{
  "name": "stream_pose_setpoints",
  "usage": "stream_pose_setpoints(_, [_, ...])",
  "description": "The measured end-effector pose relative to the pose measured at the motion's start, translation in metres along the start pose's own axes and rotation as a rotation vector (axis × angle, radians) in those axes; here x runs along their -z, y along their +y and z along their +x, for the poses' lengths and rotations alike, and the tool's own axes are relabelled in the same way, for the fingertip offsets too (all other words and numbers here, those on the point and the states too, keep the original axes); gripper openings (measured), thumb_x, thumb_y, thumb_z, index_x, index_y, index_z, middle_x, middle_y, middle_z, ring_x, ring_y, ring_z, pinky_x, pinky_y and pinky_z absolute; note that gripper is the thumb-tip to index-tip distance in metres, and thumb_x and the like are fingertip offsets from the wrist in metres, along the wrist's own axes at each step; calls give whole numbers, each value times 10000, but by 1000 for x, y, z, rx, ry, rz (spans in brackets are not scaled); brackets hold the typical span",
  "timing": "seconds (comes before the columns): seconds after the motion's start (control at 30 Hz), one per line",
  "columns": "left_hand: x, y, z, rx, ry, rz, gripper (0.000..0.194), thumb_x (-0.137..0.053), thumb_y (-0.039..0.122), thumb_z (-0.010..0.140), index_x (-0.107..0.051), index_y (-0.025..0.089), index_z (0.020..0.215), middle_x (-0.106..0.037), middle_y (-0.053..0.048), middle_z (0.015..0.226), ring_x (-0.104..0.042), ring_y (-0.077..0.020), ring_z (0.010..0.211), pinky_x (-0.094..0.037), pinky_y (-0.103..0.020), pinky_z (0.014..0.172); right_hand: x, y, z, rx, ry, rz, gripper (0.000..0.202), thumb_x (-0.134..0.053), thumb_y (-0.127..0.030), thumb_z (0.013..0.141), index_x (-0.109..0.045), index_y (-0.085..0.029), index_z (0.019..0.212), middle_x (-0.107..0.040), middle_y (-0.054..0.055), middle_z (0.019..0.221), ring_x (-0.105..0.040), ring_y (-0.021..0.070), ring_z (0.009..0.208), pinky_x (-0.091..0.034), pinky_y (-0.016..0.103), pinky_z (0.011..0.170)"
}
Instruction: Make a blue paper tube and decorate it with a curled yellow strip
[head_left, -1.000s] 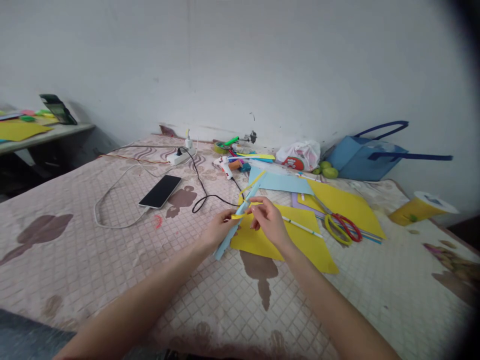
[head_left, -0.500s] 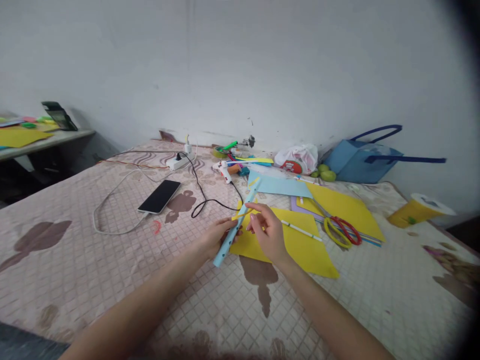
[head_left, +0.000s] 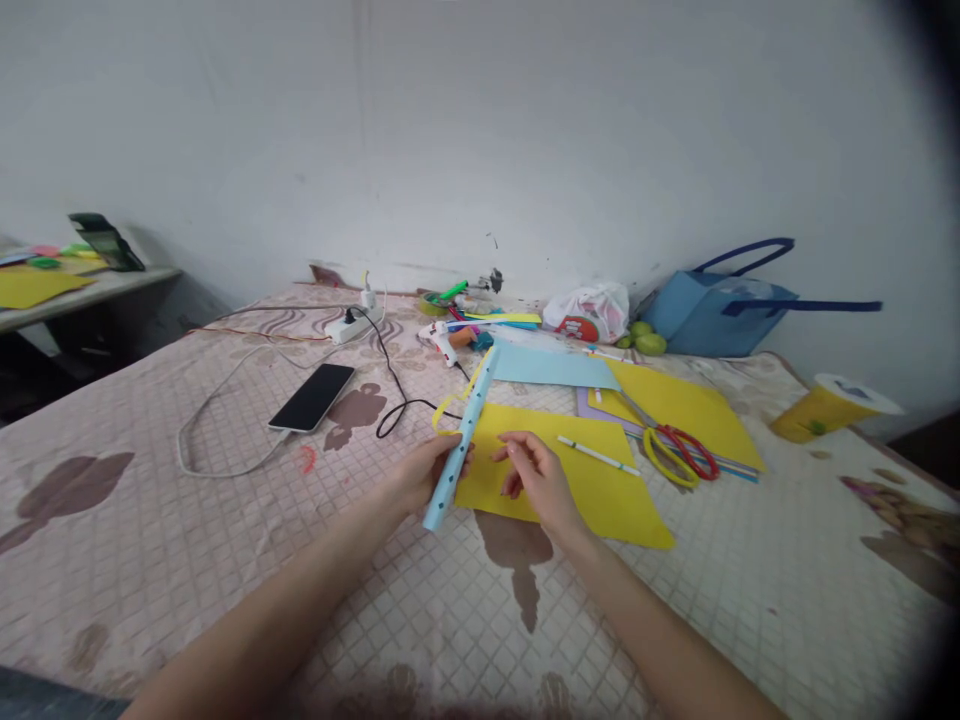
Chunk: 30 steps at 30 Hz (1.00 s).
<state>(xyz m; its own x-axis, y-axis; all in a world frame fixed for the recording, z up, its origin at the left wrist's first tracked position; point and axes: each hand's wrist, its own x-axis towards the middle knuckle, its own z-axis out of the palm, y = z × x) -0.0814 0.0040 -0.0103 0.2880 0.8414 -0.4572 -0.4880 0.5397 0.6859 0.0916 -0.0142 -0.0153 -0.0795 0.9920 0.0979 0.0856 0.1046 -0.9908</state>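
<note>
A light blue paper tube (head_left: 477,402) with a row of dark spots stands at a slant in my left hand (head_left: 420,474), whose fingers are wrapped around its lower part. Along the tube's left side a narrow yellow paper strip (head_left: 441,414) curls in a loop; my fingers and the tube hide its lower end. My right hand (head_left: 541,482) hovers a little to the right of the tube, fingers loosely bent and apart, holding nothing. Under it lies a yellow sheet (head_left: 600,510), with a white stick with green marks (head_left: 598,455) on top.
Scissors (head_left: 671,455) with red and yellow handles lie right, by another yellow sheet (head_left: 697,400) and a blue sheet (head_left: 555,368). Behind are a glue gun (head_left: 442,341), a plastic bag (head_left: 600,310) and a blue bag (head_left: 712,315). A phone (head_left: 312,397) on a cable lies left.
My right hand has let go of the yellow strip and drawn back slightly from the tube. The strip now loops on the tube's left side, and the tube's spotted face shows more.
</note>
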Motion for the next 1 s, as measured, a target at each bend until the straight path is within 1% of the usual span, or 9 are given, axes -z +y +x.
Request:
stream_pose_setpoints(0.2, [-1, -5, 2, -59, 4, 22, 119, -532, 186, 827, -606, 108, 775, -641, -59, 669, -602, -122, 544, -481, -204, 511, -12, 1, -7, -136, -173, 100, 310, -515, -501, 800, -524, -202, 878, -627, 3, 812, -520, 70, 418, -388, 206, 372])
stream_pose_setpoints(0.3, [-3, -6, 1, -97, 0, 24, 59, -559, 161, 802, -592, 125, 769, -649, -45, 694, -606, -126, 558, -486, -218, 522, -20, 2, -12, -188, -262, 115, 335, -528, -522, 788, -512, -199, 876, -579, -41, 653, -505, 71, 393, -373, 187, 359])
stream_pose_setpoints(0.37, [-3, -7, 1, -109, 1, 24, 39, -581, 160, 787, -584, 130, 761, -649, -37, 694, -604, -124, 552, -489, -225, 530, -22, 3, -12, -182, -252, 100, 344, -529, -530, 783, -512, -196, 865, -546, -56, 595, -498, 73, 383, -363, 180, 349])
stream_pose_setpoints(0.43, [-2, -9, 2, -133, 10, 38, 46, -611, 172, 770, -589, 135, 787, -651, -34, 702, -613, -124, 567, -487, -220, 535, -19, 3, -10, -153, -194, 89, 338, -531, -528, 781, -514, -196, 844, -581, -38, 667, -501, 68, 391, -361, 183, 344])
stream_pose_setpoints(0.5, [0, -11, 4, -184, 19, 59, 116, -652, 179, 742, -597, 146, 839, -660, -34, 734, -632, -121, 617, -486, -204, 560, -15, 2, -6, -137, -127, 99, 319, -544, -512, 776, -519, -197, 827, -613, -17, 767, -510, 62, 412, -371, 191, 354])
stream_pose_setpoints(0.57, [2, -14, 6, -222, 13, 82, 189, -686, 193, 717, -598, 156, 880, -668, -37, 771, -643, -122, 658, -490, -200, 589, -12, 0, -4, -154, -106, 137, 300, -563, -490, 770, -526, -196, 814, -626, -10, 804, -514, 60, 427, -386, 197, 372])
stream_pose_setpoints(0.67, [2, -16, 6, -235, -26, 88, 234, -701, 215, 701, -589, 159, 899, -665, -33, 787, -639, -124, 656, -502, -223, 621, -14, 1, -5, -223, -176, 209, 303, -588, -483, 757, -522, -191, 799, -612, -27, 716, -508, 62, 416, -377, 192, 366])
stream_pose_setpoints(0.77, [0, -17, 4, -258, 0, 109, 254, -706, 226, 686, -568, 160, 888, -644, -10, 730, -612, -110, 593, -474, -205, 551, -24, 4, -10, -286, -245, 249, 328, -627, -482, 728, -505, -190, 815, -548, -62, 583, -482, 64, 377, -354, 178, 334])
stream_pose_setpoints(1.0, [-3, -15, 1, -296, 74, 200, 242, -673, 269, 706, -481, 191, 832, -569, 45, 577, -533, -96, 442, -403, -195, 426, -36, 8, -11, -306, -209, 206, 276, -645, -402, 718, -513, -175, 803, -550, -48, 555, -484, 69, 388, -330, 154, 293])
